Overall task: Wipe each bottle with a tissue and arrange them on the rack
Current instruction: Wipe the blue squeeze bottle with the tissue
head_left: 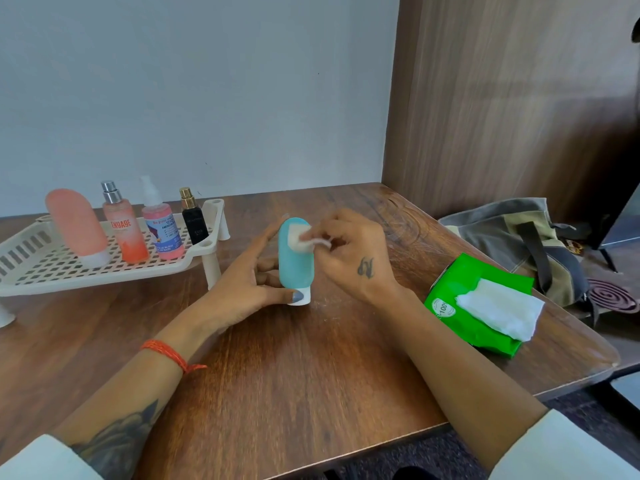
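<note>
Left of frame: cream perforated rack (41,271) on the table (294,358), four bottles standing on it in a row — peach tube (77,225) cap-down, orange-pink spray bottle (123,228) reading "ENGAGE", pink spray bottle (161,225) with clear cap, small black bottle (194,218) with gold top. Centre: teal bottle (295,254) standing white cap down on the table, just right of the rack's corner leg. Left hand (242,285) grips it: thumb on the cap at the bottom, fingers around the back, index finger reaching up to the bottle's top. Orange thread band on that wrist. Right hand (349,251) pinches a folded white tissue (306,239), pressed against the bottle's upper front. Both hands clamped, one on the bottle, one on the tissue. Right of centre: green tissue pack (446,299) near the table edge, white tissue (500,308) sticking out of it. Far right: grey-and-olive bag (512,237), with a dark spiral coil (611,296) beside it.
</note>
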Motion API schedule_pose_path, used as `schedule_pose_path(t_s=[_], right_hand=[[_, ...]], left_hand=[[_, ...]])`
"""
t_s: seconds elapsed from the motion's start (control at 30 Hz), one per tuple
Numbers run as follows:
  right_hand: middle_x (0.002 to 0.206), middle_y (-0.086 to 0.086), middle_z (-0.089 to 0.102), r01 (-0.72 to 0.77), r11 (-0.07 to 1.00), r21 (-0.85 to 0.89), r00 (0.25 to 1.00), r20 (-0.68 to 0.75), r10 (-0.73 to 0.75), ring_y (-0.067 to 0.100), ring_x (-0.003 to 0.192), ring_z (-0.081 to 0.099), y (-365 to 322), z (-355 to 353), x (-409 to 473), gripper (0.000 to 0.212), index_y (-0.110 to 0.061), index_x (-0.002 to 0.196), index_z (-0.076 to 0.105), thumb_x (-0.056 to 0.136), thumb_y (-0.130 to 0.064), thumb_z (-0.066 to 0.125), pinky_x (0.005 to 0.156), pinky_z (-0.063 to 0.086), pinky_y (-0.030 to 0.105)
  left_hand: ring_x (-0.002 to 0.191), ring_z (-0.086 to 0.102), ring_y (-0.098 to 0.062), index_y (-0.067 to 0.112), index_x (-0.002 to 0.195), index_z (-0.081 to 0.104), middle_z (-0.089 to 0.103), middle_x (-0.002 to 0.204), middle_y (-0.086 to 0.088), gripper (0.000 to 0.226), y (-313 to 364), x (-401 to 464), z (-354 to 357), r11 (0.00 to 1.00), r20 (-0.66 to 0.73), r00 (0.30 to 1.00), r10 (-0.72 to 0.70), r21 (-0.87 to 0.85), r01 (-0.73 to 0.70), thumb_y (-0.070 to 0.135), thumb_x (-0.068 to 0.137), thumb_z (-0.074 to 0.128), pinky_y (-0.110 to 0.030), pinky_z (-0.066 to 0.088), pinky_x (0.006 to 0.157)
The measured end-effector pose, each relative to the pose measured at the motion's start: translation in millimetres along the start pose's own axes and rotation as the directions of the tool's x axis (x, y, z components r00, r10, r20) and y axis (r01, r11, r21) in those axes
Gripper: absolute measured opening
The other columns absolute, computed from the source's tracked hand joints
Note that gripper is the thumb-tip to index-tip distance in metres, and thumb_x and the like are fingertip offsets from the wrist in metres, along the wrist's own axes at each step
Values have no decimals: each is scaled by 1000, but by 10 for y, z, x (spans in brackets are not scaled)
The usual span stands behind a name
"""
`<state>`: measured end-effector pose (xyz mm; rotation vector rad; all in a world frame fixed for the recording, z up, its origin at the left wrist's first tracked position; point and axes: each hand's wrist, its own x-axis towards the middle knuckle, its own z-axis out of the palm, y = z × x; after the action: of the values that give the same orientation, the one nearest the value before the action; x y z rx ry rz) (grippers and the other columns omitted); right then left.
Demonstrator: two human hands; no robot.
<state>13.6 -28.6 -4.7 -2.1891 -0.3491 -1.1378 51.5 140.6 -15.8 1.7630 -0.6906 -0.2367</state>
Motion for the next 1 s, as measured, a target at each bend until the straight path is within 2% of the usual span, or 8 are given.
schedule_pose_path(t_s=[0.1, 0.23, 0.33, 0.53, 0.63, 0.7, 0.83, 1.0], right_hand=[[89, 4, 66, 11, 1000, -10, 996, -90, -12, 6, 76, 56, 79, 76, 5, 23, -12, 96, 74, 76, -3, 67, 63, 50, 18], [84, 4, 67, 22, 1000, 11, 999, -23, -22, 7, 73, 56, 101, 88, -8, 21, -10, 91, 74, 74, 0, 68, 62, 49, 19], [74, -3, 64, 11, 1000, 6, 997, 76, -11, 6, 63, 54, 93, 53, -15, 19, -12, 75, 73, 65, 4, 70, 57, 46, 14], [62, -8, 57, 3, 1000, 19, 931, 364, -9, 12, 58, 54, 2, -41, -23, 15, -12, 61, 69, 57, 2, 63, 51, 45, 27], [63, 2, 63, -12, 999, -44, 882, 470, 31, 18, 58, 57, 14, -69, -7, 10, -6, 58, 69, 59, 2, 63, 52, 50, 35], [67, 3, 67, -39, 996, -79, 916, 396, 68, 18, 61, 60, 52, -60, -5, 10, -8, 62, 71, 63, 0, 64, 57, 53, 36], [83, 2, 69, -80, 997, -11, 994, -70, 79, 13, 71, 62, 141, 14, 16, 11, -10, 81, 70, 72, -3, 69, 61, 54, 27], [82, 1, 67, -159, 981, 108, 982, 116, 147, 6, 71, 61, 82, 7, 12, 15, -10, 81, 67, 75, 2, 65, 61, 52, 19]], left_hand=[[95, 70, -16, 46, 143, 21, 70, 111, -4, 106, 0, 5, -3, 1000, -6, 1000, -13, 11, 13, -3, 68, 78, -35, 52, 90], [97, 70, -17, 47, 143, 22, 72, 108, -1, 107, -5, 9, -11, 1000, -3, 1000, -6, 2, 6, -5, 67, 78, -39, 51, 93], [95, 70, -17, 45, 143, 23, 73, 104, 1, 106, -2, 8, -12, 1000, -5, 1000, -2, -3, 2, -6, 67, 77, -37, 52, 92], [89, 71, -17, 45, 142, 23, 74, 100, -1, 105, 8, 0, 0, 1000, 7, 1000, -2, -29, 2, -8, 68, 75, -26, 55, 80], [92, 70, -19, 47, 141, 22, 73, 104, -3, 105, -1, 3, -12, 1000, 24, 1000, -1, -24, 2, -7, 68, 76, -30, 54, 84], [95, 70, -21, 51, 139, 23, 72, 107, -4, 105, -12, 10, -21, 1000, 24, 1000, 4, -17, -3, -6, 69, 76, -34, 53, 88], [97, 69, -16, 54, 139, 17, 66, 118, -5, 108, -4, 13, -12, 999, 22, 1000, 8, 36, -8, -5, 70, 76, -33, 53, 90], [96, 68, -13, 52, 139, 17, 65, 116, -1, 106, 6, 4, -26, 997, 32, 999, 29, 72, -31, -4, 71, 76, -25, 55, 83]])
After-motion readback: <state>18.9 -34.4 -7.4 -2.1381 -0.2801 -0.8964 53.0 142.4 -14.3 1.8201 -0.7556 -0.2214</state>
